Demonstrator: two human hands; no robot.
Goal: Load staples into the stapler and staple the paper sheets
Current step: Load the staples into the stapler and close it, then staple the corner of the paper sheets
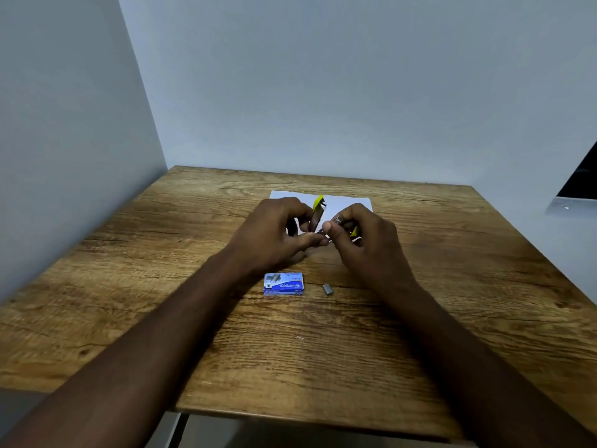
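Nearest on the wooden table (pixel 420 367) lies a tiny loose staple (pixel 300 338), a light bit of wire that would be fiddly to pick up. Beyond it sits the staple box (pixel 283 283), small, blue and white, lying flat; its label faces away from the person and reads "Kangaro" upside-down, while the finer print is too small to make out. It is probably light cardboard that crushes easily, best taken by its long edges. Just to its right lies a short grey staple strip (pixel 328 290), likely brittle: it should be pinched along its sides, since bending would snap it. Further on, both hands meet above the table. The left hand (pixel 274 234) has its fingers curled round the raised metal arm of the stapler (pixel 318 210), whose yellow cap sticks up above the knuckles. The right hand (pixel 365 240), a ring (pixel 337 218) on one finger, grips the other half, with yellow showing beneath it and its thumb pressed near the hinge. Whether a strip is pinched there is hidden. The stapler looks small, stiff and springy, with smooth metal that could slip, so holding each half firmly seems sound. Behind the hands the white paper sheets (pixel 342 202) lie flat, thin and floppy, near the pale wall (pixel 323 92).
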